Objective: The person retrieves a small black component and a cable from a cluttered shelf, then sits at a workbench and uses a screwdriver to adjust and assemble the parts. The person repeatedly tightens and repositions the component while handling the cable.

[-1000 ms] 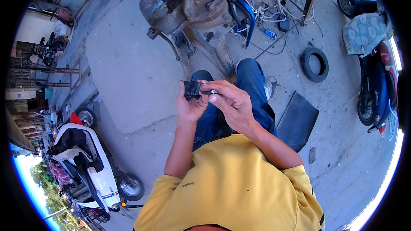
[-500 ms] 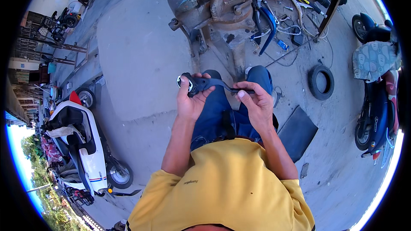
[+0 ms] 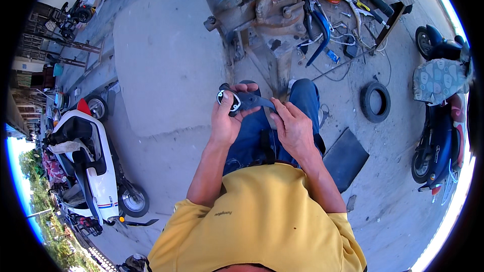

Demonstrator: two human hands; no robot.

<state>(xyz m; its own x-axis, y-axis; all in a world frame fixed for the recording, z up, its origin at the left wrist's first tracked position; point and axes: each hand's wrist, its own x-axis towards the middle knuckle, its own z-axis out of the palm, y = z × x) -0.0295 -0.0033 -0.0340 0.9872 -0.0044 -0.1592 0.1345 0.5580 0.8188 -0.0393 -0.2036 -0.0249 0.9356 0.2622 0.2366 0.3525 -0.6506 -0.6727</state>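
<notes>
Above my lap, my left hand (image 3: 226, 123) grips a black part (image 3: 249, 102) with a round end marked in white and a long flat arm. Its thumb presses by the round end, and the fingers curl round the far side. My right hand (image 3: 296, 130) is closed on the arm near its other end, thumb underneath and fingers along the top, which hides the tip. What the part belongs to I cannot make out.
A rusty bench vise (image 3: 275, 7) stands just ahead of my knees. Right of it lie pliers (image 3: 362, 4), cords and a blue curved bar (image 3: 321, 35). A tyre (image 3: 374, 102) and black sheet (image 3: 347, 161) lie right. Scooters flank me: white (image 3: 103, 171) left, dark blue (image 3: 437, 136) right.
The black part has turned slightly and moved a little right. My right hand has shifted from a fingertip pinch with the thumb on top to fingers lying along the arm.
</notes>
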